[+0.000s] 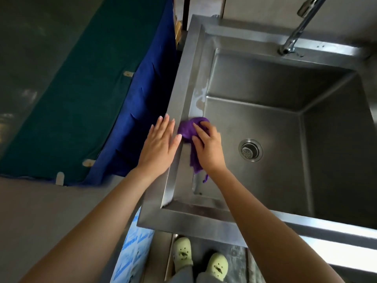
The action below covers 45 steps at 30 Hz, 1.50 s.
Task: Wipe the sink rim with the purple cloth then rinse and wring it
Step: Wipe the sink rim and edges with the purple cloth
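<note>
A steel sink fills the right half of the view; its left rim (189,78) runs from the back to the near corner. The purple cloth (188,128) lies bunched on that left rim, a tail of it hanging down toward the near side. My right hand (208,148) presses on the cloth with fingers curled over it. My left hand (160,144) rests flat, fingers apart, on the outer edge of the same rim, just left of the cloth. A wet streak shows on the rim beyond the cloth.
A steel tap (293,37) stands at the sink's back rim, its spout reaching over the basin. The drain strainer (250,150) sits in the basin floor. A blue and green cloth-covered surface (85,99) lies left of the sink. Feet in pale green shoes (199,257) stand below.
</note>
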### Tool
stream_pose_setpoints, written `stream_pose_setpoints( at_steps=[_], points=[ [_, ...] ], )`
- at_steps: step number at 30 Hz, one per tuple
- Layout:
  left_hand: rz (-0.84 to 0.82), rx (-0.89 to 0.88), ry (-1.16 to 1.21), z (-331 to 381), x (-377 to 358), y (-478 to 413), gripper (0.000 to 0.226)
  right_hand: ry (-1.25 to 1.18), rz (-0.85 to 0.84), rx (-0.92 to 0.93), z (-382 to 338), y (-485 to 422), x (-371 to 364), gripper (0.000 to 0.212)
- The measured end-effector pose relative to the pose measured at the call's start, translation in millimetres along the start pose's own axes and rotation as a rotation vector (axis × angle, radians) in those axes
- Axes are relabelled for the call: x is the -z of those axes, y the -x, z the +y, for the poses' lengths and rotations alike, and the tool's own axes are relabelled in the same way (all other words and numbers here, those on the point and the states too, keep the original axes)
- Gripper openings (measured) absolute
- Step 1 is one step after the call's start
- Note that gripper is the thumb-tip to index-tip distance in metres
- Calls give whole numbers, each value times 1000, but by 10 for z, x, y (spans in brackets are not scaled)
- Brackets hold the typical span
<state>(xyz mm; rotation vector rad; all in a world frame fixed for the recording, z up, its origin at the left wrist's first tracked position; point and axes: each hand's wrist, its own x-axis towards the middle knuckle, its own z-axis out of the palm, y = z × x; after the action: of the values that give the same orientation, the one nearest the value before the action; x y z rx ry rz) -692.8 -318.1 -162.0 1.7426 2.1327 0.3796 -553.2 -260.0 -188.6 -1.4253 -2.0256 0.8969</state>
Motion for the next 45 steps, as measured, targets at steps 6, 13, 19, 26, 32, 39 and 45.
stream_pose_setpoints(
  at_steps=[6,13,19,26,32,39,45],
  points=[
    [4,22,-40,51,-52,-477,69,-250,87,-153,-69,-584,347,40],
    [24,25,-42,57,-66,-498,82,303,-112,17,36,-794,-62,48],
    [15,-2,-150,26,-95,-497,87,247,-233,-46,104,-1696,30,52],
    [14,2,-154,20,-108,-503,82,145,-203,-64,91,-1742,40,49],
    [-4,23,-57,51,-71,-517,93,63,-161,48,98,-789,-61,49],
    [-40,31,28,69,-28,-505,99,25,-216,50,105,-506,-50,52],
    [2,-3,-132,41,-56,-508,87,39,-193,-12,127,-1307,-18,50]
  ],
)
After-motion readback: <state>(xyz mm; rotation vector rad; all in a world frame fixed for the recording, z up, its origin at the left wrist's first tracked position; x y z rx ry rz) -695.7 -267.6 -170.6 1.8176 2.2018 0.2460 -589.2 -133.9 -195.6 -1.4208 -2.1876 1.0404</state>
